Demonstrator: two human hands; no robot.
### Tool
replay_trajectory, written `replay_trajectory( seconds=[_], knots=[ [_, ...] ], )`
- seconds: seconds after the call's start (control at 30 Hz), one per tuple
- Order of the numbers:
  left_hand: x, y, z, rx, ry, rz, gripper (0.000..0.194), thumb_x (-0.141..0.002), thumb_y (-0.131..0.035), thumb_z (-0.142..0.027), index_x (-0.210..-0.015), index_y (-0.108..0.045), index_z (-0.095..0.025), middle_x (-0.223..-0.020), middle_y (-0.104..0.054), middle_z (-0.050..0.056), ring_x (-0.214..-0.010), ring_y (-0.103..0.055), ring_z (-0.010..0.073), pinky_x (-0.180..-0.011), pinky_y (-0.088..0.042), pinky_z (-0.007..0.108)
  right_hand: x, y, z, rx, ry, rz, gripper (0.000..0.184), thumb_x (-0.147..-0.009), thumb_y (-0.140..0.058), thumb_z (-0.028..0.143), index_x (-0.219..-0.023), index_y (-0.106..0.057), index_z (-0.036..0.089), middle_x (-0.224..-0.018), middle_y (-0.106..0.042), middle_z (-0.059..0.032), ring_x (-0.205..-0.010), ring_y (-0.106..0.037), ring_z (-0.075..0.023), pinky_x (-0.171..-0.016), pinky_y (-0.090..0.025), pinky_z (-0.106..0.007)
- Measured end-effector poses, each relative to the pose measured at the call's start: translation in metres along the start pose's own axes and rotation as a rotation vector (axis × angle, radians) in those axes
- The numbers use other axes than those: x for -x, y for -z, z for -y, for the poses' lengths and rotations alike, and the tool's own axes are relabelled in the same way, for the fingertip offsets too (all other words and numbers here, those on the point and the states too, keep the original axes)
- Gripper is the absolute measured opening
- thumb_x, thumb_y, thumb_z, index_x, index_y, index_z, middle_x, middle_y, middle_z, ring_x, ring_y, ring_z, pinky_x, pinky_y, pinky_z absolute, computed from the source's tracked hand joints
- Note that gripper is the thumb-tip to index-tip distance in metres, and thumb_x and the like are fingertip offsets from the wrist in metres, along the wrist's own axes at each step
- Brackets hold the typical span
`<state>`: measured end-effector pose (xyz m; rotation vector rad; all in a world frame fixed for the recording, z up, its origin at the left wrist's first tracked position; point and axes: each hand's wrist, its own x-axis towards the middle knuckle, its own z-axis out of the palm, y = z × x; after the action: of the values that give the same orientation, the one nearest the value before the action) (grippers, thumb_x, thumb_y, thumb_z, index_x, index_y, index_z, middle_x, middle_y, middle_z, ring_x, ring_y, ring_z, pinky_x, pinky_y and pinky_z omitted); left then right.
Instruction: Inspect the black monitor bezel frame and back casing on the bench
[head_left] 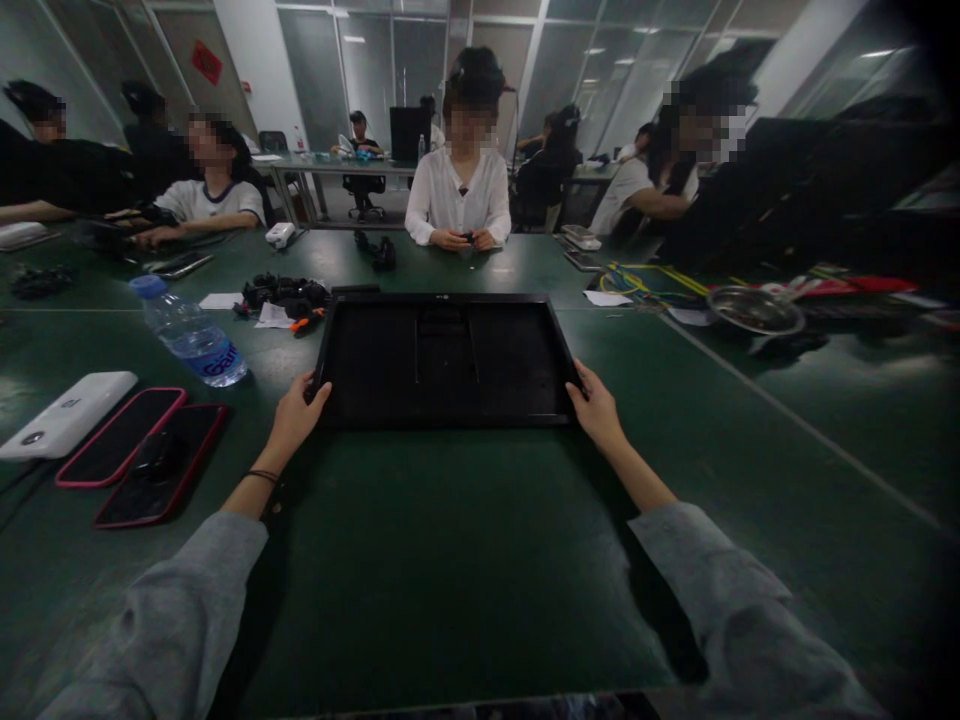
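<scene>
A wide black rectangular panel (446, 385) with a raised rim lies between my hands; it looks like a monitor casing. Two thin upright lines and a small bracket-like shape show in its recessed middle, and a small pale mark sits on its far rim. My left hand (300, 408) grips the near left corner, thumb on the rim. On the near right corner, my right hand (594, 402) is closed the same way. Some fingers of both hands are hidden behind the edges. Whether the panel rests on the green table (450, 560) or hovers slightly, I cannot tell.
Left are a water bottle (191, 335), a white power bank (69, 412) and two red-edged phones (124, 435) (169, 490). Tangled black cables (277, 292) lie beyond. A metal pan (757, 310) and coloured cables (637, 283) sit right. A person (459, 195) sits opposite.
</scene>
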<state>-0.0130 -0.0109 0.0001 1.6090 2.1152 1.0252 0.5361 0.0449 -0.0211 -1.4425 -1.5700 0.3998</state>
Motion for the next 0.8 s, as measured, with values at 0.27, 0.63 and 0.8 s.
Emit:
replay_trajectory(
  seconds=[0.27, 0.63, 0.8],
  knots=[
    [-0.007, 0.001, -0.002, 0.152, 0.094, -0.010, 0.062, -0.089, -0.055, -0.061, -0.127, -0.064, -0.014, -0.118, -0.071, 0.015, -0.106, -0.067, 0.0256, -0.095, -0.051, 0.038, 0.003, 0.000, 0.008, 0.055, 0.011, -0.038, 0.061, -0.091, -0.051, 0.046, -0.145, -0.055, 0.018, -0.146, -0.057, -0.0134, -0.136, -0.054, -0.0315, -0.118, -0.039, -0.054],
    [-0.011, 0.015, -0.004, 0.012, 0.085, 0.113, 0.063, -0.089, -0.047, -0.068, -0.117, -0.066, -0.015, -0.104, -0.073, 0.012, -0.094, -0.067, 0.0249, -0.087, -0.050, 0.036, 0.007, 0.003, 0.012, 0.090, -0.003, -0.053, 0.059, -0.089, -0.052, 0.042, -0.143, -0.056, 0.020, -0.146, -0.058, -0.0111, -0.136, -0.055, -0.0310, -0.118, -0.039, -0.054],
    [-0.012, 0.015, -0.002, 0.047, 0.064, 0.108, 0.057, -0.089, -0.047, -0.067, -0.105, -0.066, -0.016, -0.091, -0.071, 0.008, -0.086, -0.064, 0.0230, -0.080, -0.050, 0.033, 0.008, 0.003, 0.013, 0.089, 0.006, -0.062, 0.057, -0.089, -0.052, 0.042, -0.141, -0.058, 0.018, -0.144, -0.060, -0.0126, -0.133, -0.057, -0.0301, -0.116, -0.042, -0.052]
  ],
)
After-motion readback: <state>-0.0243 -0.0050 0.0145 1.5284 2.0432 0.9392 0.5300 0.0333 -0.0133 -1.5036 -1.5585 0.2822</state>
